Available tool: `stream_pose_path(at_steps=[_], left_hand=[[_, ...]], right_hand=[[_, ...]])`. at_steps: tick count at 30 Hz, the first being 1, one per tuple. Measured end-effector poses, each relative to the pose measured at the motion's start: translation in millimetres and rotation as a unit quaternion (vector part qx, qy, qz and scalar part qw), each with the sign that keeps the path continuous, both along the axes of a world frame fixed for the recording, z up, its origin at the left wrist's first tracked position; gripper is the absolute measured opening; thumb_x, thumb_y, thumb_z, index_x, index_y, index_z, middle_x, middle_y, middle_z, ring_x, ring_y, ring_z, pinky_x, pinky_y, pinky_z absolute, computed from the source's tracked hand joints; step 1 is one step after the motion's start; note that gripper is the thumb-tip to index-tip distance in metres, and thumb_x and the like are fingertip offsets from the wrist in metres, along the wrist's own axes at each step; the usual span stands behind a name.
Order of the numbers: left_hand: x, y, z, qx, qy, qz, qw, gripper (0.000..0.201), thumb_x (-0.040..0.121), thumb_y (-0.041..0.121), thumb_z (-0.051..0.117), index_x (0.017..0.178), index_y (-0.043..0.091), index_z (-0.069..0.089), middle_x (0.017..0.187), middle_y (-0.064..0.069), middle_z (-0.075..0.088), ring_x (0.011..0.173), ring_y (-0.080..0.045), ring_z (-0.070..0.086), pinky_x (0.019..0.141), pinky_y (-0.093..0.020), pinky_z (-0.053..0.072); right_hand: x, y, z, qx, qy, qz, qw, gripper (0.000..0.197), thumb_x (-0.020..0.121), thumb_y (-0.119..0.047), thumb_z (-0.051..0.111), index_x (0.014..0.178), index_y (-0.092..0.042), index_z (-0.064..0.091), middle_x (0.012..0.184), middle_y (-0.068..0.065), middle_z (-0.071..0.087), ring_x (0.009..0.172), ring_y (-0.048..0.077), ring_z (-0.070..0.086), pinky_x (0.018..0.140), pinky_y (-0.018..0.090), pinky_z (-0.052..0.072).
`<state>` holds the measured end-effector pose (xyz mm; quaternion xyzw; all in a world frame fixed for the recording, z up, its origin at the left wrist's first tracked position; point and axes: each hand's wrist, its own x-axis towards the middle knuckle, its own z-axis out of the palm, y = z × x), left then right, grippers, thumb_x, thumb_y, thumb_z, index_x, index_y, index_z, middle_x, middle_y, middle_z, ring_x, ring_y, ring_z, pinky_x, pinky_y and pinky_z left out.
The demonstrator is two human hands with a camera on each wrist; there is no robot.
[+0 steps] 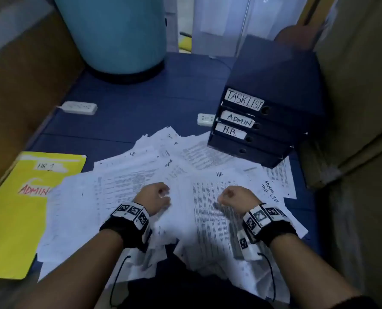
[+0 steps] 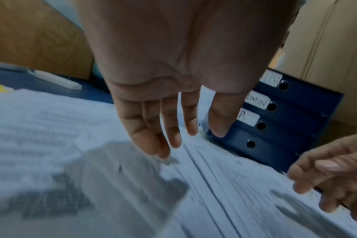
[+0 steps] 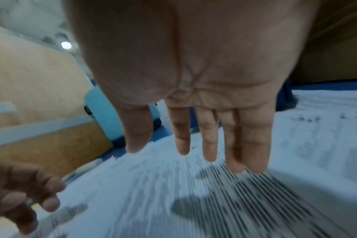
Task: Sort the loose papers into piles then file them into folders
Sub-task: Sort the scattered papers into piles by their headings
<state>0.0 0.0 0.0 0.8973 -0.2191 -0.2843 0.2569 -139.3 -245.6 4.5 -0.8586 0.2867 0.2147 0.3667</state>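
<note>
Lots of blur here: the printed lines on the loose papers (image 1: 185, 188) smear into streaks in both wrist views, so most text is unreadable. Only the handwritten tags like HR and ADMIN show in the head view. The sheets are thin white prints, fanned messily across the middle of the frame. The left hand (image 1: 155, 197) and right hand (image 1: 235, 198) hover just above them, fingers extended and relaxed, holding nothing. The stack of dark blue box folders (image 1: 259, 132) sits right of centre, the bottom one's label not visible. A glossy yellow folder (image 1: 14, 219) lies at the left, partly under the sheets.
</note>
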Motion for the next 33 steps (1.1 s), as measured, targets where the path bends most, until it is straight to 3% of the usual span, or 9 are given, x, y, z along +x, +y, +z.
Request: stream_pose_path(at_steps=[4,11,16,19,23,27,29,31,33], left_hand=[[-24.2,-22.6,-27.4,0.045,0.044,-0.034,0.997,0.044,0.085,0.024,0.065,0.126,0.016,0.055,0.110,-0.003,0.059,0.101,-0.019,0.057,0.079,-0.022,0.039],[-41.2,-50.0,-50.2,0.090,0.032,-0.049,0.994,0.082,0.082,0.038,0.070,0.148,0.014,0.028,0.137,-0.017,0.043,0.120,-0.032,0.050,0.101,-0.040,0.043],[-46.9,-49.1,-55.9,0.115,0.022,-0.061,0.991,0.088,0.081,0.042,0.070,0.150,0.018,0.021,0.145,-0.014,0.027,0.131,-0.032,0.037,0.107,-0.041,0.037],[-45.1,-48.7,-55.1,0.098,0.039,-0.037,0.994,0.091,0.079,0.038,0.074,0.150,0.018,0.019,0.145,-0.014,0.028,0.129,-0.032,0.039,0.108,-0.042,0.037],[-42.3,-47.9,-51.4,0.069,0.061,0.003,0.996,0.100,0.079,0.031,0.076,0.152,0.017,0.010,0.149,-0.014,0.033,0.133,-0.031,0.038,0.111,-0.043,0.034],[-44.2,-47.0,-49.6,0.068,0.071,0.012,0.995,0.100,0.080,0.026,0.076,0.152,0.017,0.008,0.148,-0.013,0.034,0.133,-0.030,0.038,0.110,-0.042,0.034],[-44.0,-46.3,-48.5,0.065,0.074,0.012,0.995,0.098,0.081,0.026,0.075,0.152,0.017,0.009,0.153,-0.010,0.028,0.138,-0.027,0.032,0.112,-0.039,0.030],[-43.7,-45.9,-46.2,0.062,0.077,0.009,0.995,0.096,0.081,0.028,0.074,0.152,0.017,0.010,0.154,-0.009,0.027,0.139,-0.027,0.030,0.113,-0.039,0.029],[-44.0,-45.1,-46.0,0.060,0.086,0.007,0.994,0.095,0.080,0.031,0.074,0.152,0.018,0.013,0.149,-0.013,0.033,0.133,-0.029,0.037,0.109,-0.041,0.035]], right_hand=[[-12.1,8.4,-24.1,-0.042,0.065,0.006,0.997,0.062,0.086,-0.048,0.066,0.136,-0.014,0.053,0.140,0.009,0.051,0.121,0.025,0.054,0.095,0.030,0.045],[-26.7,5.6,-36.4,-0.058,0.015,-0.073,0.995,0.056,0.085,-0.040,0.070,0.131,-0.012,0.055,0.135,0.011,0.050,0.120,0.027,0.052,0.097,0.036,0.047],[-49.0,-2.5,-43.8,-0.121,0.046,-0.194,0.972,0.057,0.084,-0.028,0.073,0.129,-0.008,0.044,0.130,0.015,0.045,0.119,0.033,0.044,0.088,0.040,0.047],[-52.4,-2.2,-46.4,-0.079,0.008,-0.216,0.973,0.041,0.088,-0.015,0.070,0.120,-0.005,0.046,0.108,0.014,0.055,0.088,0.025,0.052,0.071,0.028,0.042],[-53.7,-4.1,-50.3,-0.065,-0.053,-0.265,0.961,0.031,0.087,-0.009,0.069,0.082,-0.013,0.039,0.072,0.001,0.041,0.056,0.013,0.033,0.052,0.026,0.030],[-58.7,-9.4,-49.2,-0.053,-0.027,-0.249,0.967,0.032,0.094,-0.018,0.063,0.069,-0.021,0.043,0.070,-0.006,0.038,0.079,0.018,0.044,0.053,0.021,0.025],[-62.0,-11.3,-47.1,-0.045,-0.024,-0.266,0.963,0.016,0.097,-0.016,0.058,0.081,-0.015,0.062,0.080,-0.003,0.053,0.091,0.019,0.051,0.061,0.019,0.033],[-65.5,-10.3,-42.6,-0.058,-0.044,-0.284,0.956,0.022,0.099,-0.010,0.052,0.079,-0.013,0.061,0.078,-0.003,0.054,0.089,0.020,0.052,0.060,0.019,0.035],[-67.7,-9.1,-30.3,-0.071,-0.088,-0.311,0.944,0.021,0.101,-0.007,0.046,0.095,-0.010,0.066,0.091,0.006,0.063,0.091,0.027,0.059,0.065,0.019,0.039]])
